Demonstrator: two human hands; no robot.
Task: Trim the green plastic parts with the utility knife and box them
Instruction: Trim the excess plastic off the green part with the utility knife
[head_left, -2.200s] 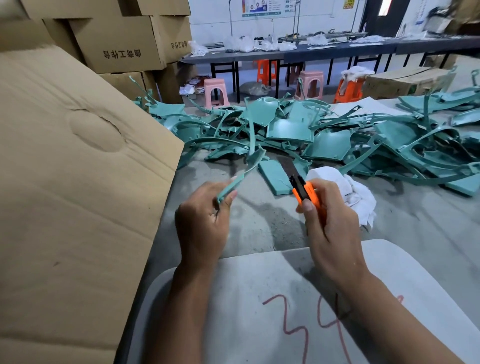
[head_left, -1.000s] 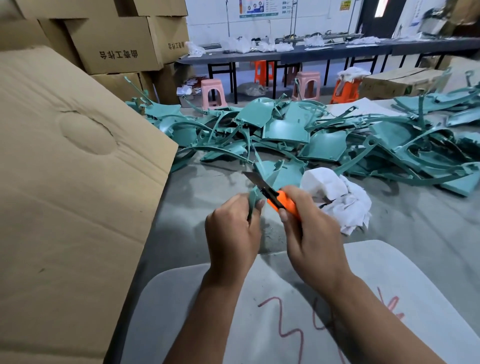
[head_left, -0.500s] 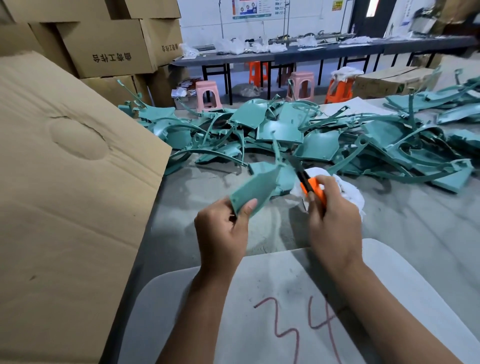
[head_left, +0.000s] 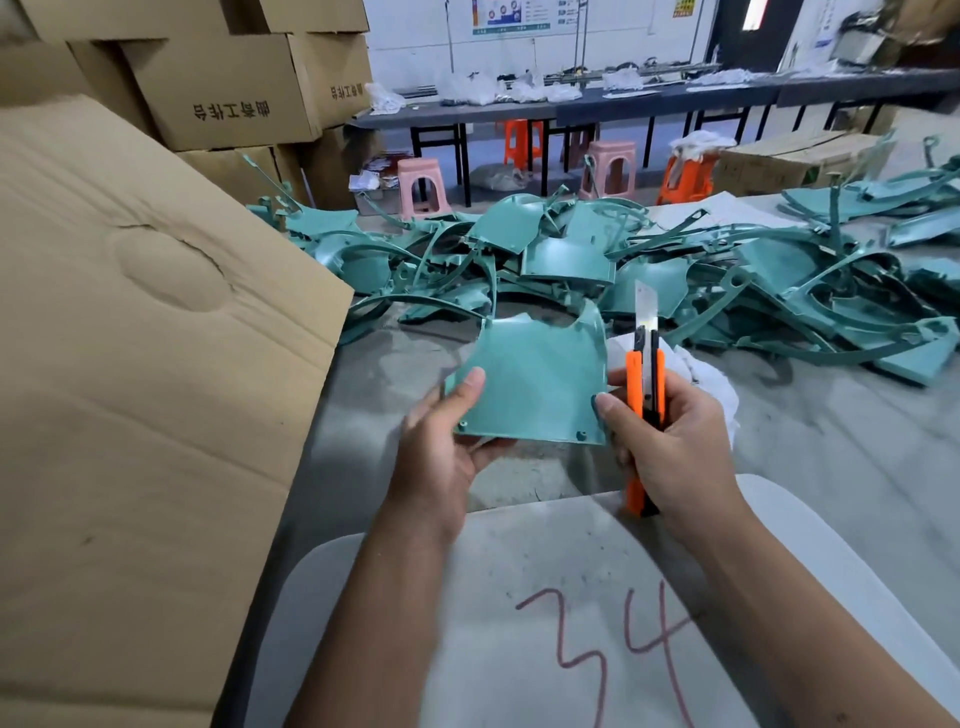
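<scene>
My left hand (head_left: 441, 441) pinches the flat green plastic panel (head_left: 535, 384); at 3 o'clock, my right hand (head_left: 670, 447) grips the orange utility knife (head_left: 644, 384), blade up.

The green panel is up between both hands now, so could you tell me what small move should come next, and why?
Probably tilt the utility knife down to the green panel edge: its blade points up, clear of the plastic, while the left hand and right hand steady the panel flat.

A grey table (head_left: 810, 467) carries a heap of green parts (head_left: 649, 270) across its far side, a white rag (head_left: 711, 384) just beside the heap, and a white board (head_left: 571, 597) marked 34 at the near edge.
</scene>
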